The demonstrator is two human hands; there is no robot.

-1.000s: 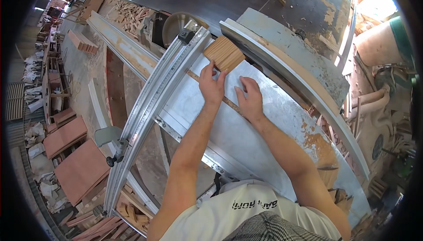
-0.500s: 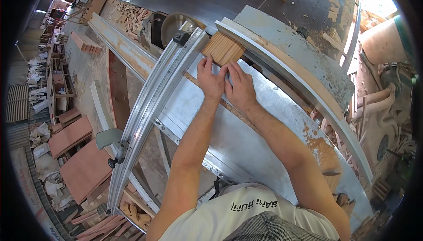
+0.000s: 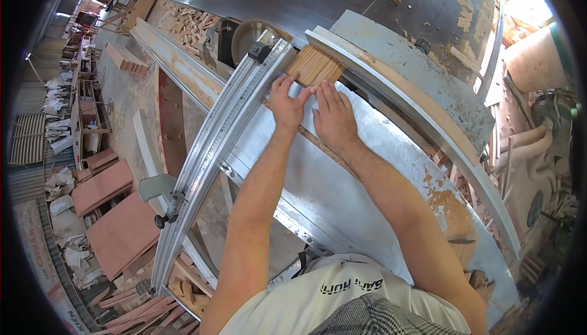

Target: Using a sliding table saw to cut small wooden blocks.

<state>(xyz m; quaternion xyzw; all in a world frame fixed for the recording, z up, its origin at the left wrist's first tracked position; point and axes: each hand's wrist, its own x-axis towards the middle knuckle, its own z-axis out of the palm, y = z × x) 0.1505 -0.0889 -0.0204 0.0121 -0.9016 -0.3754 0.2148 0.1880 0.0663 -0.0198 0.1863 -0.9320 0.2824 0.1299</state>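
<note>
Ahead of my left hand (image 3: 287, 104) and right hand (image 3: 333, 118) the wooden block (image 3: 315, 66) fills the way. The aluminium rail (image 3: 226, 133) walls off my left hand's outer side; the curved guard (image 3: 403, 96) hems my right. Behind both hands, the metal counter (image 3: 342, 194) lies bare.

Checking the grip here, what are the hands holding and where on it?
Both the left hand and right hand press flat on the near edge of the wooden block; neither grips around it.

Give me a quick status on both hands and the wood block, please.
Left hand and right hand flat, fingertips on the small ribbed tan wooden block. Block on the grey metal saw table, beside the aluminium fence rail. Nothing in the way.
</note>
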